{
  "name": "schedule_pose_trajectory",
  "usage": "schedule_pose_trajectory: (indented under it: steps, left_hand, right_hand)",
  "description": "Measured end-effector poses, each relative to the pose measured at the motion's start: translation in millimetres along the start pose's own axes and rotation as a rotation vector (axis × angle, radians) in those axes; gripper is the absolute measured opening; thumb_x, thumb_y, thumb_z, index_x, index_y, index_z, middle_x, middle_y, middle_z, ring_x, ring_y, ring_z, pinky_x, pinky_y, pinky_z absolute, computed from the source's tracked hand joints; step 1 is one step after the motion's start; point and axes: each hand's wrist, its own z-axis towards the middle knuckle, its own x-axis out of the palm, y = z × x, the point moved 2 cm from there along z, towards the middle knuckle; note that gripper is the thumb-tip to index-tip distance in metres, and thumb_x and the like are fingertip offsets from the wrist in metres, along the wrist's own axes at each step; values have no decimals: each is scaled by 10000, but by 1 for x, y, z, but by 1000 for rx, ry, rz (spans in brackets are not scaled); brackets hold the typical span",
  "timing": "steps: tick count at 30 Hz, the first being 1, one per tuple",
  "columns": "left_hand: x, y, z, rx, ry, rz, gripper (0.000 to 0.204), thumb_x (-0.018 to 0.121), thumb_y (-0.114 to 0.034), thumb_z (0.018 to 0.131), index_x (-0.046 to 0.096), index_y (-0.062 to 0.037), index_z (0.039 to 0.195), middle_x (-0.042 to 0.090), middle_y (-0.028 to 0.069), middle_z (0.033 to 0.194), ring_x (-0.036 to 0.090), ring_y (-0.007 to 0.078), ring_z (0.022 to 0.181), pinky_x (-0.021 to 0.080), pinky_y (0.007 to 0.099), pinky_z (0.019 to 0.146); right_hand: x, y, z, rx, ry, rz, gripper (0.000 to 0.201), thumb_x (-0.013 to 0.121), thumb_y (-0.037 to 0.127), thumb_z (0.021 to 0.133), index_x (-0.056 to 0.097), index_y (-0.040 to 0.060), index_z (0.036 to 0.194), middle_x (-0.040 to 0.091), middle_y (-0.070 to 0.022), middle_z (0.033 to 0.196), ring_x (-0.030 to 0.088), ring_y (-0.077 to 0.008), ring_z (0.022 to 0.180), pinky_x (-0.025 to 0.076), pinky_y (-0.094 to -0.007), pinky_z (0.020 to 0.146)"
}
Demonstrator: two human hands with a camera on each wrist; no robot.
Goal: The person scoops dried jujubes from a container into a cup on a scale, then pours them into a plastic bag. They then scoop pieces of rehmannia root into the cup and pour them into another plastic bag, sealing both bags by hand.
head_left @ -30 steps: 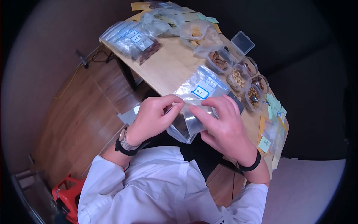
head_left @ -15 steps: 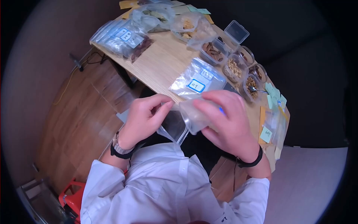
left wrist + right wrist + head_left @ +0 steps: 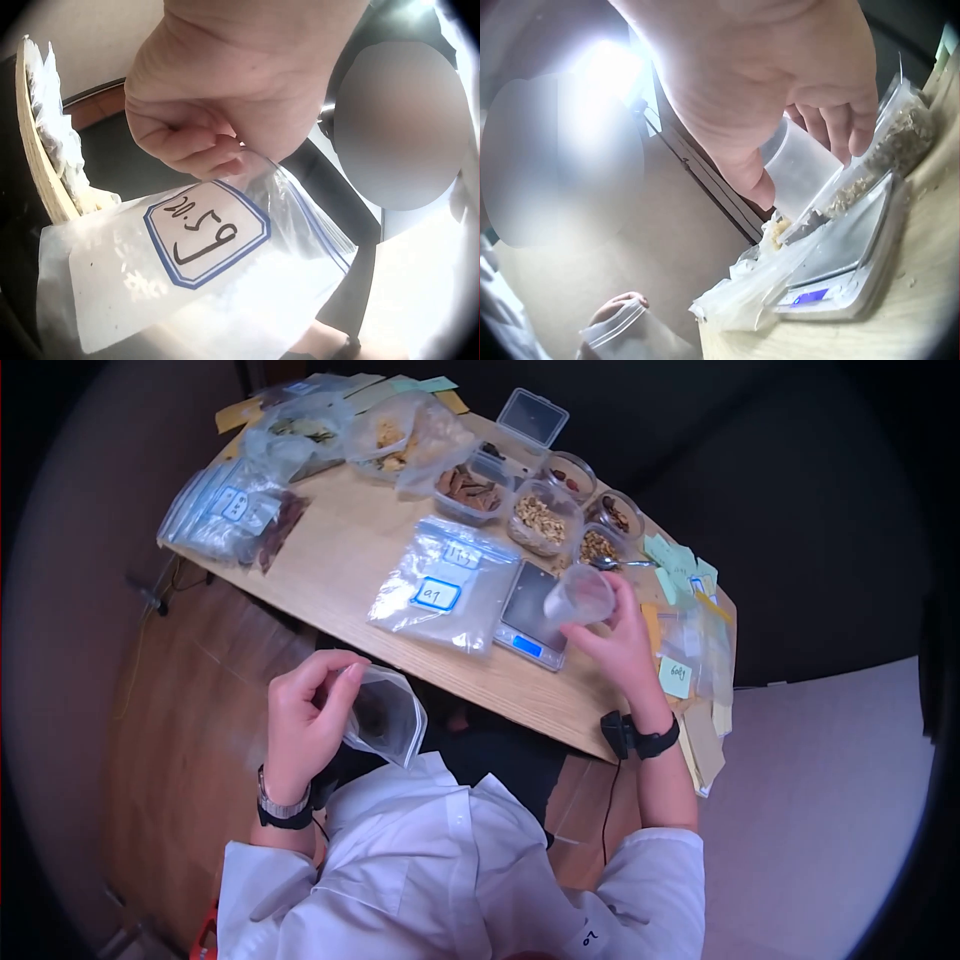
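Observation:
My left hand point(image 3: 312, 715) pinches the rim of a clear zip bag point(image 3: 388, 712) in front of my lap, beyond the table's near edge. In the left wrist view a blue-bordered label point(image 3: 208, 234) with handwriting shows on that bag point(image 3: 247, 319). Thumb and fingers of my right hand point(image 3: 622, 645) grip a translucent plastic cup point(image 3: 582, 596) by its sides. The cup is tilted, close over a digital scale point(image 3: 533, 608) with a lit blue display. Seen from the right wrist, the cup point(image 3: 802, 169) looks empty.
A flat labelled zip bag point(image 3: 400, 610) lies left of the scale. Behind stand tubs of brown bark-like pieces point(image 3: 470, 490) and pale chopped bits point(image 3: 540, 520), plus a tub with a spoon point(image 3: 610, 563). More filled bags point(image 3: 225, 520) lie far left; green notes point(image 3: 675, 676) lie right.
My right hand has carried the cup from the bag's mouth to over the scale. My left hand, still pinching the bag, is now lower left in the view, and the head view has turned right.

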Motion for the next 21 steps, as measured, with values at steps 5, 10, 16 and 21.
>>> schedule_pose_trajectory:
  steps: [5,10,16,21]
  left_hand:
    - [1,0,0,-14,-12,7,114,714,-87,1004,748,17,1034,629,5,696,514,50,620,418,242,579]
    - [1,7,-5,-27,-46,-15,116,709,-87,1010,742,22,1035,604,-18,692,488,37,625,388,237,569]
    - [4,23,-5,-43,-147,-154,115,694,-88,1029,733,19,1040,579,-61,723,465,13,655,360,216,578]
    - [12,14,4,-79,-139,-246,102,674,-75,1047,710,20,1063,558,-87,746,442,-11,671,339,195,589]
  right_hand:
    - [7,5,6,56,20,-272,792,909,253,774,516,27,1424,658,-189,1372,637,-329,1300,503,-404,1092]
    - [6,-5,1,45,-27,-277,886,924,269,756,497,34,1496,653,-177,1378,639,-322,1257,517,-411,1054]
    - [-1,38,-36,-270,-156,-442,809,910,232,787,564,75,1501,693,-81,1200,669,-190,995,544,-314,819]
    - [68,93,-64,-478,512,-18,683,902,280,836,635,72,1429,715,-40,877,660,-159,633,524,-301,570]
